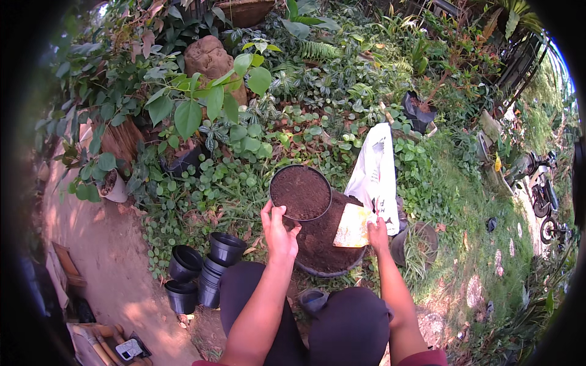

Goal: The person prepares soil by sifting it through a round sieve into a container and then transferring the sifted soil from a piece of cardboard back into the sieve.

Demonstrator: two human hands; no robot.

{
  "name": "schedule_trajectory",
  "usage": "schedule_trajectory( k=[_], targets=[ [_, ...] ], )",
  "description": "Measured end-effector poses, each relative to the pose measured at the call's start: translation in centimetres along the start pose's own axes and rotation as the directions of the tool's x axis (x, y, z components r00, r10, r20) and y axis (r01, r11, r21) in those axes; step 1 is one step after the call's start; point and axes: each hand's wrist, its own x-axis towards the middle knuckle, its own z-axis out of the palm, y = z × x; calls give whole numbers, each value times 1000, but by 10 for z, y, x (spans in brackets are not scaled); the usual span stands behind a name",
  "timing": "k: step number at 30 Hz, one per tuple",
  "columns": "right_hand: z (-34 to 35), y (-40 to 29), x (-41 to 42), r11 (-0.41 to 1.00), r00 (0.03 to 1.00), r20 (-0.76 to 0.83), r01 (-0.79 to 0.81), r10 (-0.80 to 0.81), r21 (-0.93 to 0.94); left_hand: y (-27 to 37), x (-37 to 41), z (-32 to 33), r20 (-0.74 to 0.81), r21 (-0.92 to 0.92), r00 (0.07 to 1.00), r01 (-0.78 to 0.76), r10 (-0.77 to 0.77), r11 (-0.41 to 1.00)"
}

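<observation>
My left hand (279, 233) grips the near left side of a round black plant pot (301, 192), filled almost to its rim with dark brown soil. The pot is over the far left part of a wide tub (327, 274) of loose soil (320, 240). On the right, my right hand (378, 234) holds a flat, pale scoop or sheet (352, 226), stained with yellow and dirt, above that soil. A white plastic sack with printing (377, 169) stands just behind the tub, close to my right hand.
Several black plastic pots (224, 249) are stacked left of my knees. A small dark pot (313, 300) sits between my legs. Right of the tub stands a pot with a grassy plant (414, 249). Leafy ground cover (249, 142) spreads beyond; a bamboo seat with a phone (129, 349) is lower left.
</observation>
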Motion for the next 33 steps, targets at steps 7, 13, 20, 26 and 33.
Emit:
schedule_trajectory(
  k=[7, 13, 20, 26, 33],
  targets=[
    [-19, -1, -16, 991, 999, -14, -42, 44, 128, -3, -1, -1, 7, 64, 1000, -9, 8, 998],
    [24, -32, -17, 984, 998, -47, 33, -42, -174, -8, 5, -5, 39, 125, 999, -9, 5, 992],
    [55, -14, -27, 954, 980, 123, -185, 159, 236, -4, 10, -7, 9, 101, 1000, 0, -1, 995],
    [15, 3, -25, 761, 941, 255, -332, 223, 557, -19, 10, 4, 21, 97, 999, 27, -29, 995],
    [-74, -95, -27, 675, 974, 111, -216, 196, 706, -44, 1, 10, 22, 131, 997, 76, -79, 988]
  ],
)
